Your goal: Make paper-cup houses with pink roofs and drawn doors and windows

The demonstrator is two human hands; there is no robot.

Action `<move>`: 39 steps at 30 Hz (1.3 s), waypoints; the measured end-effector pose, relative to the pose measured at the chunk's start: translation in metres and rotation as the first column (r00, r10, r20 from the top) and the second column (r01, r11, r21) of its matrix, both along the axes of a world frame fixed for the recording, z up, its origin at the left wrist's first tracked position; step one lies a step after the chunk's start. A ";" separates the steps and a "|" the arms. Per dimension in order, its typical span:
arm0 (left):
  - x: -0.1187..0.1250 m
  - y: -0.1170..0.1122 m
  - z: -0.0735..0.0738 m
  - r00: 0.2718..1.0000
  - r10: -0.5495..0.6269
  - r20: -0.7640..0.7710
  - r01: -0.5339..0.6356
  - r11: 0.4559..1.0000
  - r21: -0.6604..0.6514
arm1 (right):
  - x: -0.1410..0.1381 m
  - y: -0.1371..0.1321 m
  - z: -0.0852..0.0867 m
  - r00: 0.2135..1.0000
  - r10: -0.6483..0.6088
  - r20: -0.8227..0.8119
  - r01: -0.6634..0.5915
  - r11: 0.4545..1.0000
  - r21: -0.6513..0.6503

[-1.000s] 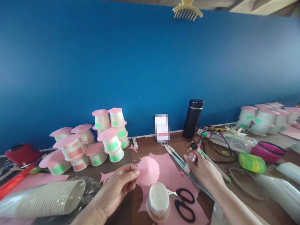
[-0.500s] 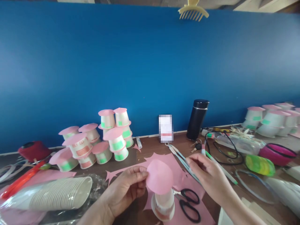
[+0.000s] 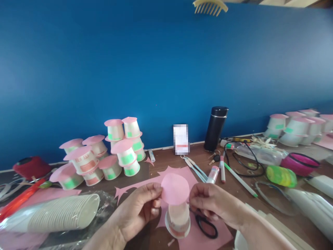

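My left hand pinches the left edge of a round pink paper disc between thumb and fingers. At the disc's right edge, my right hand is closed, its fingertips appearing to grip the rim. Just below the disc an upside-down paper cup with reddish marks stands on the table. Black-handled scissors lie under my right hand, their blades mostly hidden. Beneath them spreads a cut pink paper sheet with jagged edges. A white tube with a pink cap stands behind my right hand.
Stacked cups with pink tops stand at the back left, with more cups far right. A sleeve of nested cups lies front left. A black flask, markers, cable and bottle crowd the right. A blue wall rises behind.
My right hand has moved left and down to the disc's right edge, now covering part of the scissors. The pink-capped tube has come into sight. My left hand keeps its pinch.
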State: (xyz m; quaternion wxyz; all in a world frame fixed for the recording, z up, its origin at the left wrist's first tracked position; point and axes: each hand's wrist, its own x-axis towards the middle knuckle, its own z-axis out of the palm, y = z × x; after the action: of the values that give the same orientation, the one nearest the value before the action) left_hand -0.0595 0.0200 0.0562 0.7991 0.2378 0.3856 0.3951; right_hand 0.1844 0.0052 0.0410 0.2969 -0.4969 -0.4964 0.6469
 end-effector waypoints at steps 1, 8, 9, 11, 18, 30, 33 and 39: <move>0.001 0.000 -0.003 1.000 0.022 0.009 -0.021 0.999 -0.039 | 0.000 0.000 0.000 1.000 -0.003 -0.005 0.003 1.000 -0.015; 0.013 -0.004 -0.010 0.991 -0.010 0.133 0.023 0.996 -0.092 | -0.006 -0.001 -0.006 0.996 0.026 -0.081 -0.035 0.992 -0.120; 0.014 -0.005 -0.009 0.989 -0.022 0.144 0.035 0.996 -0.087 | -0.007 -0.001 -0.007 0.995 0.029 -0.094 -0.041 0.991 -0.129; 0.014 -0.005 -0.009 0.988 -0.026 0.154 0.040 0.996 -0.084 | -0.007 -0.001 -0.008 0.992 0.030 -0.119 -0.047 0.989 -0.142; 0.013 -0.004 -0.012 0.989 -0.026 0.144 0.039 0.995 -0.087 | -0.007 -0.003 -0.004 0.983 0.021 -0.183 -0.052 0.985 -0.166; 0.012 -0.004 -0.012 0.995 -0.036 0.092 0.041 0.998 -0.051 | -0.006 -0.004 0.001 0.983 0.019 -0.182 -0.053 0.981 -0.185; 0.013 -0.005 -0.011 0.997 -0.033 0.075 0.036 0.998 -0.043 | -0.006 -0.004 0.001 0.985 0.022 -0.174 -0.053 0.983 -0.178; 0.013 -0.005 -0.008 0.998 -0.039 0.043 0.040 0.999 -0.025 | -0.005 -0.005 0.004 0.977 0.036 -0.209 -0.068 0.986 -0.150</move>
State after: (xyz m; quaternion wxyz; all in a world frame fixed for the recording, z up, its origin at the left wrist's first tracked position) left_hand -0.0467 0.0153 0.0478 0.8179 0.2267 0.3686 0.3792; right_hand 0.1791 0.0003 0.0450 0.2897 -0.4361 -0.4237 0.7392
